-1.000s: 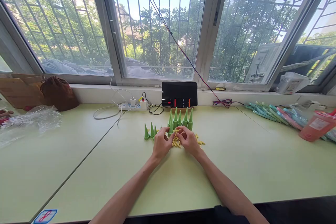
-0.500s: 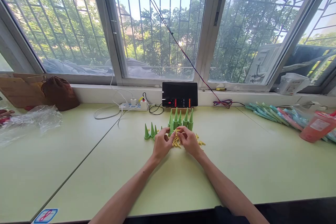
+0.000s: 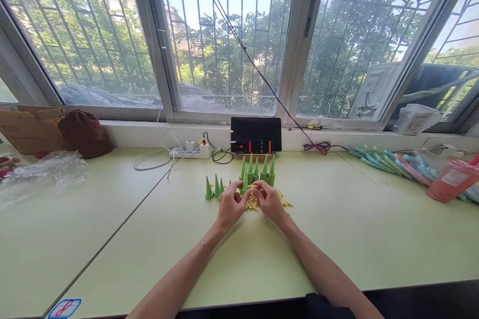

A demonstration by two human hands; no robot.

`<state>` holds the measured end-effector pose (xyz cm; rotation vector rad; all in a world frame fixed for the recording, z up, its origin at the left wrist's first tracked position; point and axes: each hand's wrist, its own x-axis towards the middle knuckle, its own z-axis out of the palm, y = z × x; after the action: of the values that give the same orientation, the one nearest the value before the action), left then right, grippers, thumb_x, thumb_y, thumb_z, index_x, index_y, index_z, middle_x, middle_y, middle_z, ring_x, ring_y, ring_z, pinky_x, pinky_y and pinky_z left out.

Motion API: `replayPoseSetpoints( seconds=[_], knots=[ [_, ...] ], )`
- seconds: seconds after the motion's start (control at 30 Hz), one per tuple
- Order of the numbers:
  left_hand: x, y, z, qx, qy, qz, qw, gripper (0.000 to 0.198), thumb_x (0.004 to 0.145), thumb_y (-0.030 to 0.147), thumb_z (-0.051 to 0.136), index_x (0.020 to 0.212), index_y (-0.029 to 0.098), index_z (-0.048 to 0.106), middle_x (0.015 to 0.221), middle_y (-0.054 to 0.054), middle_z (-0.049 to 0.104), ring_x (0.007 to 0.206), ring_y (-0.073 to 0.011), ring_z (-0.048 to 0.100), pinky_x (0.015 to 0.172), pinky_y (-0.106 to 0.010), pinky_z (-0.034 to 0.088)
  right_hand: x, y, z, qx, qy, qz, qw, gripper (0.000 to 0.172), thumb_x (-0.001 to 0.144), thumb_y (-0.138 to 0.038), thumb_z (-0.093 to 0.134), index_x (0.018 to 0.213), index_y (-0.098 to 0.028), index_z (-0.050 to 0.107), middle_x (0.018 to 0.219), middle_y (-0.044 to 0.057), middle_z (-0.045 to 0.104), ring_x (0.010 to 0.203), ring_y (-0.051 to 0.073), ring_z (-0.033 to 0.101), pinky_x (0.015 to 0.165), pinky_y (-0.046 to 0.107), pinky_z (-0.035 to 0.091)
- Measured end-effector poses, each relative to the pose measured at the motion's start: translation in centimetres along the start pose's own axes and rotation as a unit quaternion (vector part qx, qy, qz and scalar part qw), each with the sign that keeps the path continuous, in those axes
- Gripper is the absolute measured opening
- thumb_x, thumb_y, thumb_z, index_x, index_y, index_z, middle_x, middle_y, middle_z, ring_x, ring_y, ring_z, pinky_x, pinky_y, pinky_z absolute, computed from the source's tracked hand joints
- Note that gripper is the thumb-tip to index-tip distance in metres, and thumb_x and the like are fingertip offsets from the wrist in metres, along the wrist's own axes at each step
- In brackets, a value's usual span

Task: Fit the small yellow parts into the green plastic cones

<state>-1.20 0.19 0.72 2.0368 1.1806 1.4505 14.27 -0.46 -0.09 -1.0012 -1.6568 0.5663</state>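
Observation:
My left hand is closed around the base of a green cone, whose point stands upward. Close beside it, my right hand pinches a small yellow peg-like piece near that cone. Below and between the hands lies a loose pile of small yellow pieces. Behind them, several green cones stand upright on green cylindrical bases. More green cones stand to the left of my left hand, partly hidden by it. Fingers cover the spot where cone and yellow piece come close.
A tablet with a phone before it leans at the sill. To its left lies a power strip with cables. Plastic-wrapped bundles and a red cup stand right; crumpled clear plastic and a brown bag lie left.
Both hands keep nearly the same place. The fingers have shifted slightly around the green cone and the yellow piece, and the right fingertips sit a little farther from the left thumb.

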Motion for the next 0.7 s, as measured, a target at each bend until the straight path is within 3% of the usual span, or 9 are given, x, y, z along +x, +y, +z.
replayPoseSetpoints(
  seconds=[0.47,0.7],
  knots=[
    [-0.03,-0.43,-0.03,-0.012,-0.017,0.031,0.999,0.025,0.087,0.037,0.055,0.102,0.018,0.057,0.093,-0.004,0.059,0.045,-0.0035,0.042,0.044,-0.02,0.039,-0.01,-0.08,-0.03,-0.012,0.003,-0.002,1.0,0.03,0.093,-0.042,0.045,0.083,-0.018,0.06,0.065,0.0,0.056,0.055,0.013,0.047,0.05,0.023,0.038],
    [-0.04,-0.45,-0.09,-0.019,-0.024,0.036,0.999,0.022,0.087,0.032,0.055,0.103,0.018,0.057,0.093,-0.004,0.058,0.045,-0.0035,0.043,0.044,-0.02,0.038,0.07,-0.04,-0.04,-0.019,-0.005,0.004,1.0,0.036,0.094,-0.044,0.043,0.07,-0.019,0.053,0.057,-0.002,0.05,0.051,0.012,0.044,0.05,0.023,0.035]
  ],
)
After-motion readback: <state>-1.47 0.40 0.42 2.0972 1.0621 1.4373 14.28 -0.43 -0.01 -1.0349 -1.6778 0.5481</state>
